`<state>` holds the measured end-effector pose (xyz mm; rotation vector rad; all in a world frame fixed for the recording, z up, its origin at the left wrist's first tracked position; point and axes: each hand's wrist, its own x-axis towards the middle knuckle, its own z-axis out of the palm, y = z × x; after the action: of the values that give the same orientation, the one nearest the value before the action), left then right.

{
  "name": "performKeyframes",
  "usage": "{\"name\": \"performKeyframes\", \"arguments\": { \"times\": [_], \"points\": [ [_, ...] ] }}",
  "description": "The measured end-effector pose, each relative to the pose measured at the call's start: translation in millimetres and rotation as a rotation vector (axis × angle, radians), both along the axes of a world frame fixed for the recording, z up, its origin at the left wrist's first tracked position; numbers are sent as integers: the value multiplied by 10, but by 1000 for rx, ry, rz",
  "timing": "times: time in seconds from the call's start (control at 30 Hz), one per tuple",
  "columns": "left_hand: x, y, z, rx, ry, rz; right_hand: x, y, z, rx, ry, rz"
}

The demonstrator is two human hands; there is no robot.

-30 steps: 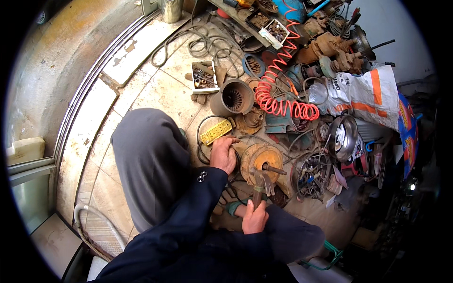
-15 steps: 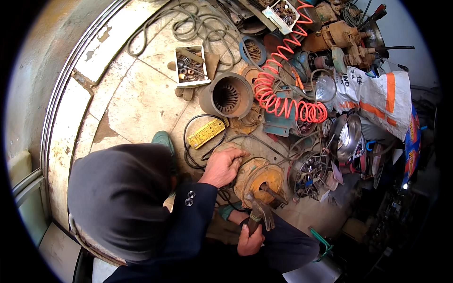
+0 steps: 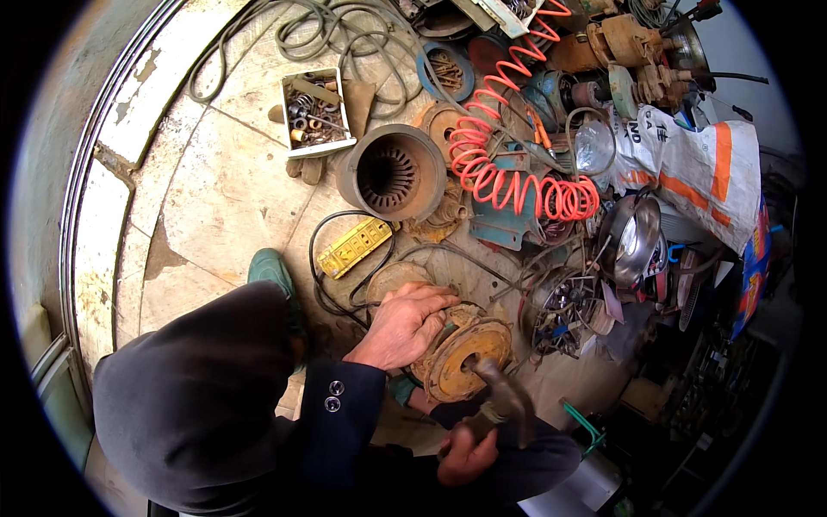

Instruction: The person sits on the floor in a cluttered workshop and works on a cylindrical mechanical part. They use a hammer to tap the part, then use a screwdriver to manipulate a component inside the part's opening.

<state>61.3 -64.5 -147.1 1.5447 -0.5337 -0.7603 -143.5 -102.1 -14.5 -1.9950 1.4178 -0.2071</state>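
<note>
My left hand [image 3: 405, 326] lies over the edge of a rusty, yellowish round motor end cover [image 3: 452, 370], fingers bent across it. This part stands tilted, its disc face with a centre hole toward the lower right. My right hand [image 3: 469, 455] is closed round the handle of a claw hammer [image 3: 515, 403]. The hammer head, blurred by motion, overlaps the edge of the hole; whether it touches cannot be told. Another rusty disc [image 3: 403, 280] lies partly hidden behind my left hand.
A yellow power strip [image 3: 355, 247] with black cable lies beside a slotted motor housing [image 3: 396, 172]. Farther off stand a white box of small parts [image 3: 314, 146] and a blue bowl of screws [image 3: 446, 71]. A coiled orange hose [image 3: 491, 177], metal bowl [image 3: 633, 250] and white sack [image 3: 698, 164] crowd the right.
The view has shifted. My left hand has moved farther onto the end cover. The hammer has risen toward the hole, and the rod seen there before no longer shows clearly.
</note>
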Motion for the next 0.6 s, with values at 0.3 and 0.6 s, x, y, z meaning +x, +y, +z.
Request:
{"name": "performKeyframes", "arguments": {
  "times": [0.3,0.6],
  "points": [
    [26,-43,-94,-19,46,-29,216,-174,-98,-66,240,92],
    [38,-42,-104,-29,38,-3,200,-169,-189,-395,93,299]
  ]
}}
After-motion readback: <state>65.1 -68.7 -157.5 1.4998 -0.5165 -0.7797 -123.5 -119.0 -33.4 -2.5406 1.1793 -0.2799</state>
